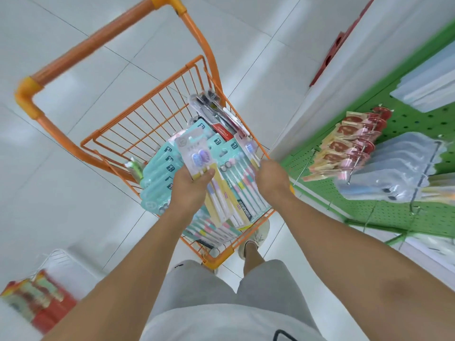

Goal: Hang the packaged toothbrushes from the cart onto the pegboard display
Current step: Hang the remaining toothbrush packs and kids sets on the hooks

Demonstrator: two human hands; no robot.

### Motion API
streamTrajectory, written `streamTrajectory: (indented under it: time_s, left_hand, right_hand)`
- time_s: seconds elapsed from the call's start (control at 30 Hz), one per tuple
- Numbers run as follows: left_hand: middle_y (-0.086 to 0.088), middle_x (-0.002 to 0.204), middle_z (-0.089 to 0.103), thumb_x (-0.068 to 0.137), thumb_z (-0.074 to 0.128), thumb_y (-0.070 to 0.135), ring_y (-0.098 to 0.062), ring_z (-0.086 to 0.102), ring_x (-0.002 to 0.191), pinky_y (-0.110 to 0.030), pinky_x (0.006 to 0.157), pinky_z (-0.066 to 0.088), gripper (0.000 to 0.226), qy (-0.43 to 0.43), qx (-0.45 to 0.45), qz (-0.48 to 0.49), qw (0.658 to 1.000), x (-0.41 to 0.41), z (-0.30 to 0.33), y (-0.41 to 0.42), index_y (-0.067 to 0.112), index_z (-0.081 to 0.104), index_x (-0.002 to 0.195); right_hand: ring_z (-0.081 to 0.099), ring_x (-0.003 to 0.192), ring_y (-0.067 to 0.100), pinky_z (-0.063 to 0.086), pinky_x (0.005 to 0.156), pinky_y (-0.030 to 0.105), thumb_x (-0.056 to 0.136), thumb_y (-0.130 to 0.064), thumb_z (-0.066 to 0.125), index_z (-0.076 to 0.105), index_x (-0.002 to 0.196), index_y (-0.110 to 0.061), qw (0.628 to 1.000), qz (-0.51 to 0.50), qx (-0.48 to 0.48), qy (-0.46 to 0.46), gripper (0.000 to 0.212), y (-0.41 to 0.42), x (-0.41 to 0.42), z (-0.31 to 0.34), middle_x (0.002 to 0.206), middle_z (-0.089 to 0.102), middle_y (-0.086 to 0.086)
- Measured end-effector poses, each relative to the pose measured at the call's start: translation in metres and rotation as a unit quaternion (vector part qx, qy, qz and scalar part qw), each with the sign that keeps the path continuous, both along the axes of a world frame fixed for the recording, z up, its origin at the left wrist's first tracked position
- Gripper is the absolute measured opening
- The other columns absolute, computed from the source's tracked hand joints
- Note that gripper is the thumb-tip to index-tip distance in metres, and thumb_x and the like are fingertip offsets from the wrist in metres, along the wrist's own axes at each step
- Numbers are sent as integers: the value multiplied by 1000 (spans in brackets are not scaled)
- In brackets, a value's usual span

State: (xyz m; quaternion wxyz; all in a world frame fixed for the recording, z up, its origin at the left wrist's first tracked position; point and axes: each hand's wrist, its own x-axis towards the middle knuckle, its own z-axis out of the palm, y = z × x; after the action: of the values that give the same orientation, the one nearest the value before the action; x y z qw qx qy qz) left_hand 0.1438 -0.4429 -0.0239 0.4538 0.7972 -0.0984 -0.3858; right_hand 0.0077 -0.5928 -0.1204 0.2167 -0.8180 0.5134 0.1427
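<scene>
Toothbrush packs (236, 190) fill your orange cart (147, 124); your left hand (190, 185) pinches a white two-brush pack (194, 155) above them. Your right hand (272, 177) reaches into the packs, its fingers hidden. Beside you stands the green pegboard (384, 210).

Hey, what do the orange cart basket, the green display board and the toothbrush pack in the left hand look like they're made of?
Cart basket: thin metal wire, glossy orange coating, judging by its slender welded grid.
Green pegboard: probably painted sheet metal; flat, evenly punched holes, slight sheen.
Toothbrush pack held by the left hand: printed card backing with clear plastic blister, going by the glare over the brush heads.
</scene>
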Motion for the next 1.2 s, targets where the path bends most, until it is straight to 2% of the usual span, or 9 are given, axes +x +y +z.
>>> streamTrajectory:
  time_s: [0.17,0.33,0.47,0.6,0.73,0.87,1.0,1.13,1.2]
  left_hand:
    - [4,100,74,96,67,26,-12,66,83,-29,69,47,23,9,0,35,999,1,5,4,18,69,118]
    - [7,101,71,99,63,23,-12,64,89,-33,79,48,18,12,-10,35,999,6,15,5,21,67,116]
    - [14,88,69,98,64,22,-8,63,81,-29,73,47,11,40,-36,-8,999,1,31,4,31,66,93]
    - [6,85,69,98,64,30,-9,61,74,-28,73,46,13,80,-88,-83,989,-6,40,6,26,73,90]
    - [-5,96,69,94,66,43,-15,63,90,-32,88,46,44,145,-124,-143,971,-23,43,2,1,67,107]
    - [10,91,75,97,64,37,4,66,83,-18,78,47,22,179,-101,-201,958,-66,43,-12,17,71,97]
    - [7,96,78,95,68,28,-4,70,92,-25,84,51,18,175,-100,-274,940,-125,46,-18,12,72,103]
    - [-2,93,79,85,77,6,-16,74,88,-33,84,57,13,110,-106,-340,928,-181,46,-13,18,75,90]
    - [-3,95,79,82,80,7,-20,75,91,-38,88,58,14,84,-99,-344,930,-211,43,-13,14,77,94]
  right_hand:
    - [54,76,24,40,64,31,90,-38,66,49,90,-17,998,62,-11,-20,28,6,1,31,84,53,1]
    - [57,72,24,48,60,35,79,-35,67,57,81,-14,991,46,-22,-123,23,36,-9,61,79,59,1]
    - [55,82,12,45,69,28,73,-36,71,60,82,-21,957,-19,27,-289,21,70,-18,86,84,60,-5]
    - [53,111,-4,42,82,16,70,-19,83,58,78,-20,909,-89,104,-393,26,96,-24,103,113,58,-3]
    - [65,77,1,49,75,17,69,-5,90,57,74,-14,859,-212,152,-439,34,104,-47,121,103,64,6]
    - [70,81,21,59,72,35,63,-21,96,60,91,-17,827,-348,108,-429,47,113,-97,137,103,69,1]
    - [73,81,18,62,72,36,66,-18,94,59,116,-20,784,-428,98,-439,61,123,-158,148,102,72,6]
    - [73,91,36,59,80,49,79,-17,86,74,102,-10,744,-445,119,-484,27,129,-215,143,98,76,17]
    - [62,73,35,52,69,49,83,-35,78,73,101,-3,738,-450,137,-484,37,131,-243,138,90,71,25]
